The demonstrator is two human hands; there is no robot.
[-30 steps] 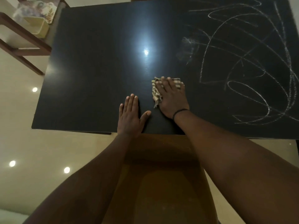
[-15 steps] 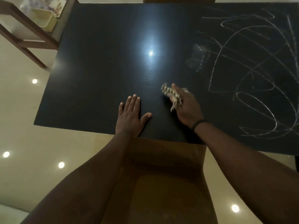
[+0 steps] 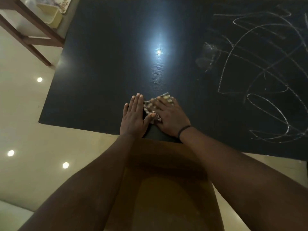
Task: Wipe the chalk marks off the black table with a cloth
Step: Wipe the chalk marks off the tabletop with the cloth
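The black table (image 3: 103,67) fills the upper view. White chalk marks (image 3: 260,77) scrawl across its right part, with a smudged patch at their left edge. A small checked cloth (image 3: 150,106) lies near the table's front edge. My right hand (image 3: 170,116) lies flat over the cloth and presses it onto the table, fingers straight. Flat on the table just left of the cloth rests my left hand (image 3: 134,115), its thumb touching the cloth's near corner. The cloth is well left of the chalk marks.
A brown wooden chair seat (image 3: 168,189) sits below the table's front edge between my arms. At the far left stands a wooden stand (image 3: 28,35) holding a pale yellow tub (image 3: 50,13). Glossy beige floor surrounds the table.
My right hand lifted the cloth, then brought it left and down flat beside my left hand. My left hand stayed put.
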